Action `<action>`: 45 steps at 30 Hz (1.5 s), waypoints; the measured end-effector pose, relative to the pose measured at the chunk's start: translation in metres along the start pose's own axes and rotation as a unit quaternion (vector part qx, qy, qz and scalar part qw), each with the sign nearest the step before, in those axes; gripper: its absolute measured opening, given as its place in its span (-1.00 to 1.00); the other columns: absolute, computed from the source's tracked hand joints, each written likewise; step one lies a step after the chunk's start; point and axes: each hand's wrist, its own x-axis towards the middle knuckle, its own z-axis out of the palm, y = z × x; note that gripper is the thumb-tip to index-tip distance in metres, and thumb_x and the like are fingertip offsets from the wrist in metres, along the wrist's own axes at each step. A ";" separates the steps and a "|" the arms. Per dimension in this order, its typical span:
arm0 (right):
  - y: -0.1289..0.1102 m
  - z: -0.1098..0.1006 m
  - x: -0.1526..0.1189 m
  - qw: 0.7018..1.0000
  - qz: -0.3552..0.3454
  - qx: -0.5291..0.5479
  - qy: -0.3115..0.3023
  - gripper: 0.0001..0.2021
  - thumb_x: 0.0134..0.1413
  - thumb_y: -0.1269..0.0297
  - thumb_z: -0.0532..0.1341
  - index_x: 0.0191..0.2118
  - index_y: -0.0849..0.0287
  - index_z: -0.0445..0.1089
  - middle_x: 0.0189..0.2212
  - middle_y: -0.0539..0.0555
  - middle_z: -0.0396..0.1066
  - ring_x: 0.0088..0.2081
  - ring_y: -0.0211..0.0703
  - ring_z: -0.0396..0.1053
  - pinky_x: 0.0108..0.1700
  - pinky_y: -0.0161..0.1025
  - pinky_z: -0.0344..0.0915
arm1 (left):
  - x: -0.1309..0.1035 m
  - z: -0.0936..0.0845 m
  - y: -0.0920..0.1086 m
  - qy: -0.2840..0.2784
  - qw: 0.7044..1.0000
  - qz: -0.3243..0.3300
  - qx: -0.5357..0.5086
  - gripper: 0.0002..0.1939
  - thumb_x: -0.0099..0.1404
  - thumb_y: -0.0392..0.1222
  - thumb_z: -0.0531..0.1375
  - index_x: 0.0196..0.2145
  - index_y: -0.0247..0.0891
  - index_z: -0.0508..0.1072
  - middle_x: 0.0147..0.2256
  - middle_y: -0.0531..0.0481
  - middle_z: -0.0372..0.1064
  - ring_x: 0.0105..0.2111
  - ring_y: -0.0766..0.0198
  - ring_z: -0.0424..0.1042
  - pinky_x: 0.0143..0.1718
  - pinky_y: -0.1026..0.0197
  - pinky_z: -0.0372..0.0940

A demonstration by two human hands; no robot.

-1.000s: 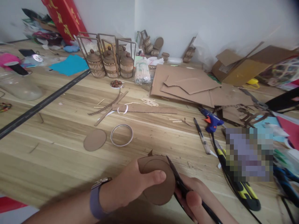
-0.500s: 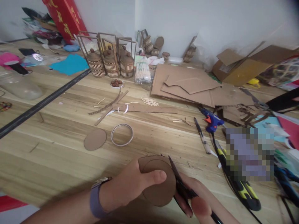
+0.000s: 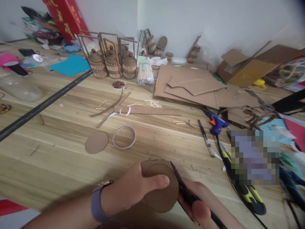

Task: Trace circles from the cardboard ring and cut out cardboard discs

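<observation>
Low in the view, my left hand [image 3: 133,187] grips a piece of brown cardboard [image 3: 162,198], its thumb lying across the face. A drawn curved line shows on the cardboard, and its lower and right edges are rounded. My right hand [image 3: 199,197] is closed around black-handled scissors [image 3: 183,187], whose blades lie along the cardboard's upper right edge. Beyond my hands, a cut cardboard disc [image 3: 97,142] rests flat on the wooden table beside a cardboard-coloured ring [image 3: 124,137].
A glue gun [image 3: 215,122], a pen-like knife [image 3: 206,138] and a yellow-black cutter [image 3: 252,197] lie to the right. Cardboard sheets [image 3: 188,81] are stacked farther back. Small lidded baskets [image 3: 113,65] with tall handles stand back left, near a dish of brown beads [image 3: 118,85].
The scissor blades have closed somewhat and their tip has shifted slightly left along the cardboard edge. My left hand keeps its hold almost unmoved.
</observation>
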 end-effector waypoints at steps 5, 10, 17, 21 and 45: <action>-0.013 -0.002 0.000 0.999 0.023 0.017 -0.025 -0.22 -0.13 -0.65 -0.23 -0.43 0.07 0.09 -0.63 -0.11 0.08 -0.58 -0.29 0.10 -0.63 -0.34 0.00 | 0.000 -0.001 -0.003 0.003 1.000 0.005 0.000 -0.74 0.27 -0.04 0.30 -0.18 -0.22 0.65 -0.19 -0.01 0.63 -0.06 0.04 0.52 0.03 0.09 0.32; -0.017 -0.001 -0.002 0.999 0.043 0.020 -0.019 -0.23 -0.13 -0.65 -0.22 -0.43 0.06 0.08 -0.67 -0.11 0.06 -0.57 -0.28 0.10 -0.63 -0.35 0.00 | 0.000 -0.002 -0.002 0.011 1.000 0.014 0.010 -0.73 0.26 -0.05 0.31 -0.15 -0.22 0.64 -0.15 -0.01 0.63 -0.01 0.03 0.51 0.06 0.09 0.31; -0.017 -0.002 -0.005 0.999 0.041 0.010 -0.015 -0.25 -0.04 -0.62 -0.21 -0.43 0.08 0.08 -0.66 -0.15 0.02 -0.63 -0.35 -0.06 -0.64 -0.32 -0.11 | 0.000 -0.004 -0.002 0.007 1.000 0.017 0.017 -0.72 0.26 -0.04 0.31 -0.13 -0.21 0.63 -0.12 -0.01 0.63 0.00 0.04 0.50 0.08 0.07 0.30; -0.015 -0.002 -0.005 1.000 0.024 -0.012 -0.006 -0.26 -0.01 -0.60 -0.24 -0.45 0.08 0.06 -0.63 -0.12 0.04 -0.60 -0.33 -0.06 -0.60 -0.29 -0.14 | 0.000 -0.005 -0.001 0.002 0.999 0.026 0.022 -0.75 0.28 -0.08 0.30 -0.12 -0.18 0.64 -0.11 0.02 0.62 0.01 0.07 0.49 0.09 0.10 0.28; 0.002 0.003 -0.007 0.998 -0.002 -0.040 0.044 -0.15 -0.02 -0.61 -0.26 -0.32 0.12 0.32 -0.67 -0.12 0.13 -0.63 -0.27 0.08 -0.50 -0.26 0.06 | 0.004 0.001 -0.005 0.072 0.995 0.002 -0.065 -0.65 0.18 0.04 0.38 -0.20 -0.29 0.63 -0.27 -0.08 0.64 -0.25 0.08 0.58 -0.01 0.05 0.38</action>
